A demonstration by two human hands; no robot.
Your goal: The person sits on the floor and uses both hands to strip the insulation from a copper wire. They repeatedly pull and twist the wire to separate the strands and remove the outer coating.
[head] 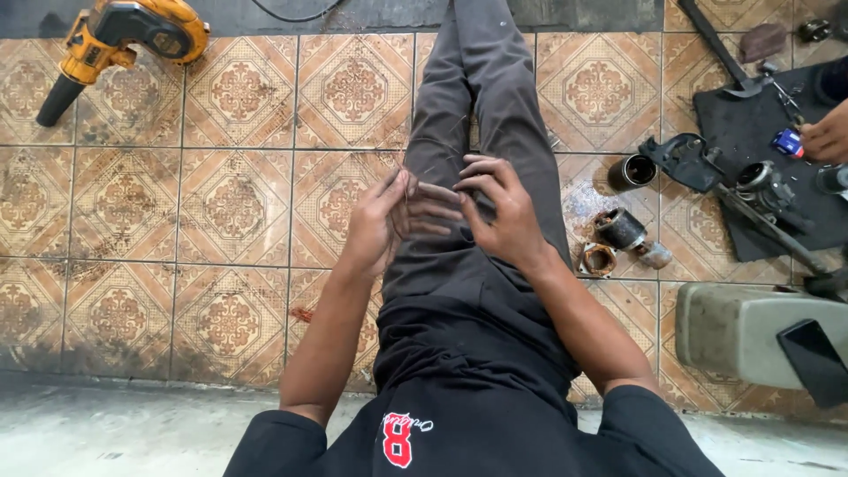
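Head view, looking down along the person's outstretched legs.

Left hand [382,221]: raised over the left thigh, fingers bent, thumb and forefinger pinched on a thin wire [408,190]. The wire is very fine and pale, a short strand only; its ends cannot be made out.

Right hand [499,208]: just beside the left, fingers curled inward and fingertips [468,181] close to the wire. Whether they grip the strand cannot be told.

Trousers [477,106]: dark grey, both legs stretched forward across the floor, with faint light flecks on the cloth under the hands.

Floor [230,203]: square tiles, tan with brown ornament, worn and stained; a bare concrete strip runs along the near edge.

Blower [124,40]: yellow and black power tool, lying on the tiles far left, well apart from the hands.

Motor parts [623,234]: rusty cylindrical pieces and a ring on the tiles to the right of the legs.

Mat [760,132]: black, upper right, carrying dark metal parts and tools.

Another person's hand [830,132]: at the right edge, over the mat.

Box [733,331]: grey-green, lower right, with a dark flat phone [817,358] leaning on it.
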